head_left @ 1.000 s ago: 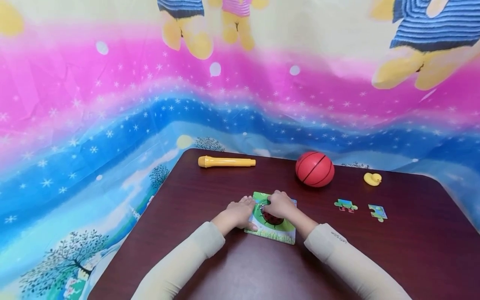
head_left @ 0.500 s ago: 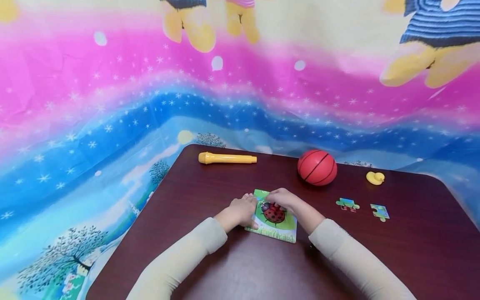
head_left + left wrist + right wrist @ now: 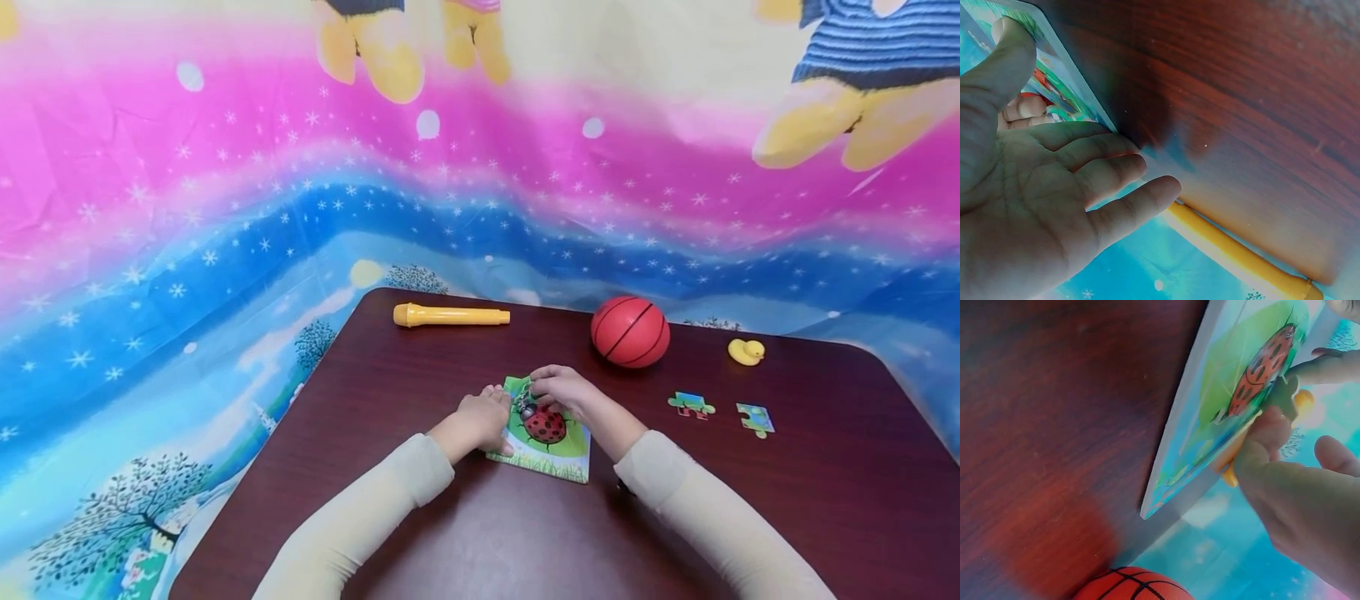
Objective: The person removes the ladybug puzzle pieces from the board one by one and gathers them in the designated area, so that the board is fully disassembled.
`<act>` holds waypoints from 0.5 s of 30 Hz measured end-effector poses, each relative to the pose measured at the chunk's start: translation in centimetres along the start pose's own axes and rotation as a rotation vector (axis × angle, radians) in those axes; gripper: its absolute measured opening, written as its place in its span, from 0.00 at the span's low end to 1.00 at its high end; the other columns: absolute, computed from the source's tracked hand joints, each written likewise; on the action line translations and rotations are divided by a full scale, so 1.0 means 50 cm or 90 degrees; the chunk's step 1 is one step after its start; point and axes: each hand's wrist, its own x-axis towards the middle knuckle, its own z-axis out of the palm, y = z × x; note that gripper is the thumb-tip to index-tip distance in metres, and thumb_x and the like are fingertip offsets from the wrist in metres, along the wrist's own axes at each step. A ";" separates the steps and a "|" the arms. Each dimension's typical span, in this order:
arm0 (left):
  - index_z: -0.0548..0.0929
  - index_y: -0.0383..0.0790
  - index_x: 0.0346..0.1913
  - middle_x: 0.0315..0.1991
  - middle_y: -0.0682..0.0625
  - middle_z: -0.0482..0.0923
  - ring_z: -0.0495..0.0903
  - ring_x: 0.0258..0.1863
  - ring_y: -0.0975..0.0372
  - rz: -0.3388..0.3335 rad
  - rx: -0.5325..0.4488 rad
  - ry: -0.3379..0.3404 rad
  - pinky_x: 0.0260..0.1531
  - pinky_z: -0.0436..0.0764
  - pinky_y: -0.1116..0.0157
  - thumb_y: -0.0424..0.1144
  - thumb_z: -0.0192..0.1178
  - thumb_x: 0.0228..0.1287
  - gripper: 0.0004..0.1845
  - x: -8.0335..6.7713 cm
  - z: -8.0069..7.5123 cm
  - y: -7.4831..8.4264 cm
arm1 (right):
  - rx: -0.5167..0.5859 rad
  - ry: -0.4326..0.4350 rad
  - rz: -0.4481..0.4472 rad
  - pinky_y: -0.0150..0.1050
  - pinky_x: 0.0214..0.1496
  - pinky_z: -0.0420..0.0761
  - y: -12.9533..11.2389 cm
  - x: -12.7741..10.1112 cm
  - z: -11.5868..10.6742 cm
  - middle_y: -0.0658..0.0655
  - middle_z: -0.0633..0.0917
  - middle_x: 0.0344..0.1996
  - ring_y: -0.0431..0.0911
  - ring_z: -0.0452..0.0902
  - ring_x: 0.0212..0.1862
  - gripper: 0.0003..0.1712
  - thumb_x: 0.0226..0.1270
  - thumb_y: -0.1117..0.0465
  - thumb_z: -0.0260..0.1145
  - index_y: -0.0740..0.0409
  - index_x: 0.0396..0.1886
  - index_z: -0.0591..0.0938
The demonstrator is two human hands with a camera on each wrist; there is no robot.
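A ladybug jigsaw puzzle [image 3: 558, 462] in a flat board lies on the dark table, its picture showing a red spotted beetle on green. Along its left edge rests my left hand [image 3: 480, 423], fingers straight and thumb on the lower left corner; the left wrist view shows the thumb [image 3: 1016, 53] over the printed surface. My right hand [image 3: 573, 392] is above the puzzle's upper part. Its thumb and fingers pinch a small puzzle piece [image 3: 1282, 397], tilted up from the board near the beetle's head. Fingers partly hide the piece.
Two loose puzzle pieces, one [image 3: 692, 405] beside the other [image 3: 755, 421], lie to the right. Behind are a yellow toy microphone [image 3: 453, 316], a red toy basketball [image 3: 630, 332] and a yellow rubber duck [image 3: 746, 352]. A printed cloth [image 3: 225, 208] hangs behind the table [image 3: 360, 392].
My right hand has drawn back from the beetle toward the puzzle's upper edge, uncovering the beetle, and a tilted piece now shows at its fingertips. The left hand stays at the left edge.
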 end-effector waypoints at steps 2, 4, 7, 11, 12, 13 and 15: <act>0.55 0.41 0.73 0.74 0.45 0.50 0.49 0.73 0.56 0.002 -0.007 0.006 0.62 0.65 0.53 0.65 0.61 0.51 0.52 -0.001 0.000 -0.002 | 0.013 0.009 0.009 0.44 0.45 0.78 -0.006 0.001 0.005 0.65 0.79 0.49 0.54 0.80 0.45 0.24 0.66 0.62 0.59 0.66 0.60 0.69; 0.55 0.41 0.73 0.74 0.45 0.50 0.50 0.73 0.56 0.006 -0.017 0.012 0.62 0.65 0.53 0.64 0.62 0.51 0.51 -0.003 0.001 -0.003 | 0.009 0.025 0.011 0.44 0.45 0.79 -0.001 0.011 0.009 0.65 0.79 0.49 0.53 0.81 0.44 0.25 0.66 0.63 0.60 0.67 0.61 0.68; 0.56 0.40 0.73 0.74 0.45 0.50 0.50 0.73 0.57 0.009 -0.026 0.018 0.63 0.65 0.53 0.64 0.62 0.51 0.51 -0.004 0.005 -0.005 | -0.003 0.049 0.008 0.41 0.39 0.81 0.009 0.025 0.013 0.65 0.80 0.48 0.49 0.83 0.38 0.27 0.66 0.63 0.61 0.66 0.63 0.68; 0.55 0.41 0.73 0.74 0.46 0.50 0.49 0.73 0.57 0.007 -0.028 0.017 0.63 0.65 0.53 0.65 0.62 0.51 0.52 -0.005 0.009 -0.006 | -0.005 0.085 0.004 0.37 0.31 0.80 0.027 0.048 0.015 0.64 0.81 0.47 0.47 0.83 0.33 0.25 0.67 0.63 0.61 0.62 0.63 0.71; 0.55 0.41 0.73 0.74 0.46 0.50 0.49 0.73 0.57 0.007 -0.029 0.018 0.63 0.65 0.54 0.65 0.62 0.51 0.52 -0.005 0.010 -0.006 | -0.009 0.094 -0.001 0.37 0.31 0.79 0.028 0.048 0.015 0.63 0.81 0.47 0.47 0.82 0.33 0.24 0.67 0.63 0.61 0.62 0.62 0.71; 0.55 0.41 0.73 0.74 0.46 0.50 0.49 0.73 0.57 0.007 -0.029 0.018 0.63 0.65 0.54 0.65 0.61 0.51 0.52 -0.006 0.010 -0.007 | -0.011 0.106 -0.006 0.37 0.32 0.79 0.029 0.048 0.014 0.63 0.81 0.46 0.47 0.82 0.33 0.23 0.66 0.63 0.61 0.62 0.61 0.73; 0.55 0.41 0.73 0.74 0.46 0.50 0.49 0.73 0.57 0.009 -0.033 0.020 0.63 0.65 0.54 0.65 0.61 0.51 0.52 -0.006 0.011 -0.008 | -0.012 0.130 -0.016 0.38 0.34 0.78 0.030 0.044 0.010 0.61 0.81 0.44 0.47 0.80 0.34 0.20 0.65 0.64 0.61 0.61 0.57 0.76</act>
